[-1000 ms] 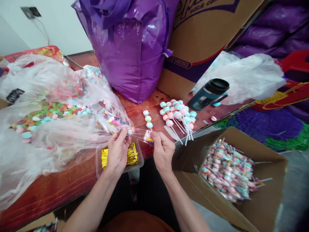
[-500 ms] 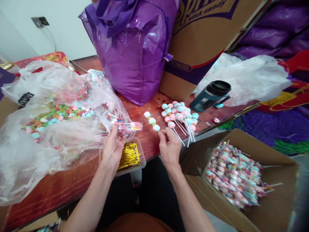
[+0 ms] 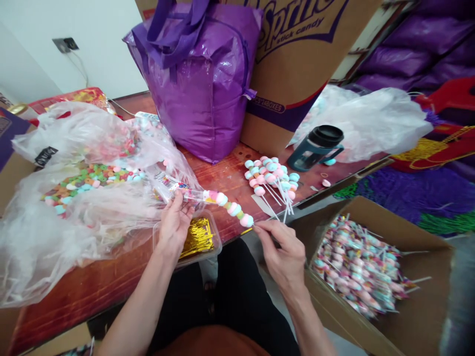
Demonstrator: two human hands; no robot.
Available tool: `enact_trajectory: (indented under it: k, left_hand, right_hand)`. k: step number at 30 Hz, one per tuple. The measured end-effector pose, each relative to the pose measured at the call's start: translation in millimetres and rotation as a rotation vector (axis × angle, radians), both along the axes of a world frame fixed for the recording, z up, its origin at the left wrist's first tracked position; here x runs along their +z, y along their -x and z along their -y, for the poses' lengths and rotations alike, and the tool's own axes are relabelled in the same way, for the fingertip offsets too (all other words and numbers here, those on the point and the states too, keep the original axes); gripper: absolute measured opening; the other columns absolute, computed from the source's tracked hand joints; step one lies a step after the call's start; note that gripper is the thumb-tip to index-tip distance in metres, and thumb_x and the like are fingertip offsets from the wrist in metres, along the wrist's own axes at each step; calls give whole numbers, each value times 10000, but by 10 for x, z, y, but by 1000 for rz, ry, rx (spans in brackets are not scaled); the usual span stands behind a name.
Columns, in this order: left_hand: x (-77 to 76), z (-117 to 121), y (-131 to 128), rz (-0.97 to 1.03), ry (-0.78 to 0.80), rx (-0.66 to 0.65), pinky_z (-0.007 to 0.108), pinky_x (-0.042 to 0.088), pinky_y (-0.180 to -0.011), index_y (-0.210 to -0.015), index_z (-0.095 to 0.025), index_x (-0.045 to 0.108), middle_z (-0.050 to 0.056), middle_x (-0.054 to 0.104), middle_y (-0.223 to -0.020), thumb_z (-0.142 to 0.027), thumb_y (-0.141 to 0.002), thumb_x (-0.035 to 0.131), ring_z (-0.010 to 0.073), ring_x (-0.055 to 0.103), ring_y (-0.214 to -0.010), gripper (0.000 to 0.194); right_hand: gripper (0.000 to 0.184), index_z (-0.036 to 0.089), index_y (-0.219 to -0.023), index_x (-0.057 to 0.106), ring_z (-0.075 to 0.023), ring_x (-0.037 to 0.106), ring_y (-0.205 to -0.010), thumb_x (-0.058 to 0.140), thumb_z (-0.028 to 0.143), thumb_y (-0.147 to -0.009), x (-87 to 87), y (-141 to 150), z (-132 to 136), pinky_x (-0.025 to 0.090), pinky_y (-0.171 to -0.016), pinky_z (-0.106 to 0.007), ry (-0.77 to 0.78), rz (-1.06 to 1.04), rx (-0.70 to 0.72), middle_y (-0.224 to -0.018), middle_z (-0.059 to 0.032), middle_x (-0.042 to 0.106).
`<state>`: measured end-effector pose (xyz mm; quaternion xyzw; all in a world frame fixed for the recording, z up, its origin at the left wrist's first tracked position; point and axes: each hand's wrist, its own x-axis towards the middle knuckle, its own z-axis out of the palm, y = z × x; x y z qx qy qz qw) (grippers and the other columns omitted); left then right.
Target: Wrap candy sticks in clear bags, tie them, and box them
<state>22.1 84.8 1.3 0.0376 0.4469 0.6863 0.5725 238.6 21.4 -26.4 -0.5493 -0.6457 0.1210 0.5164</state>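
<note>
A: Which part of the candy skewer (image 3: 234, 209) is obscured?

B: The stick, largely concealed by the right hand (image 3: 285, 249). Whether the far tip lies inside the printed wrapper (image 3: 210, 196) or over it cannot be determined.

A: And beside the left hand (image 3: 174, 225)?

B: Hand and wrist mask part of the plastic tub (image 3: 218, 242) and its gold twist ties (image 3: 198, 236).

A: What does the frame truncate?

B: Above, the purple bag's (image 3: 189, 104) handles and the lettering of the stick-candy carton (image 3: 289, 74), itself partly behind the bag; below, the open cardboard box (image 3: 426, 296).

A: What is unresolved?

B: The black tag's (image 3: 46, 156) lettering; the number of wrapped candies (image 3: 356, 262), blurred together; the dark interior of the teal mug (image 3: 313, 151).
</note>
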Motion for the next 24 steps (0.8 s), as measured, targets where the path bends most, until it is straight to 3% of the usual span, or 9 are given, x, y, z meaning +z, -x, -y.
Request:
enact_trajectory:
  k: [4, 7, 11, 16, 21, 24]
  left_hand:
    - [-39, 21, -3, -126, -148, -70, 206, 533, -680, -870, -163, 689, -11, 724, -810, -277, -660, 899, 92, 678, -693, 318]
    - [-30, 52, -58, -165, -202, -96, 219, 543, -712, -859, -163, 695, -10, 717, -805, -291, -636, 907, 100, 682, -712, 334]
    - [-5, 113, -166, -214, -214, -64, 218, 541, -665, -842, -171, 687, -12, 705, -803, -343, -640, 898, 112, 671, -701, 339]
    - [-2, 141, -232, -262, -243, -78, 196, 521, -662, -848, -178, 677, -8, 703, -806, -380, -690, 866, 104, 661, -699, 319]
    - [19, 143, -251, -226, -185, -215, 228, 530, -707, -890, -170, 660, 39, 732, -851, -418, -692, 861, 142, 701, -764, 375]
    - [11, 181, -307, -235, -172, -275, 242, 538, -703, -890, -155, 660, 42, 737, -835, -432, -647, 885, 145, 691, -737, 431]
  right_hand:
    - [114, 246, -822, 716, -195, 685, -745, 652, 264, -915, 15, -32, -8, 438, -769, -360, 20, 34, 92, -788, -5, 751]
    - [111, 237, -831, 711, -186, 665, -739, 648, 263, -918, 4, 36, -4, 458, -738, -335, 90, -70, 113, -784, -6, 732]
    - [135, 219, -808, 689, -152, 610, -672, 629, 247, -925, -2, 181, 4, 458, -646, -277, 168, -205, 137, -745, 7, 678]
    - [150, 208, -788, 676, -141, 584, -638, 626, 249, -923, 33, 271, -7, 442, -606, -263, 192, -214, 202, -714, 8, 650]
    - [162, 202, -811, 673, -129, 565, -630, 609, 272, -942, 8, 349, 20, 440, -606, -257, 196, -200, 143, -716, 7, 628]
    - [146, 202, -954, 639, -139, 593, -672, 579, 335, -959, -35, 457, 45, 475, -634, -264, 258, -305, 102, -805, -10, 651]
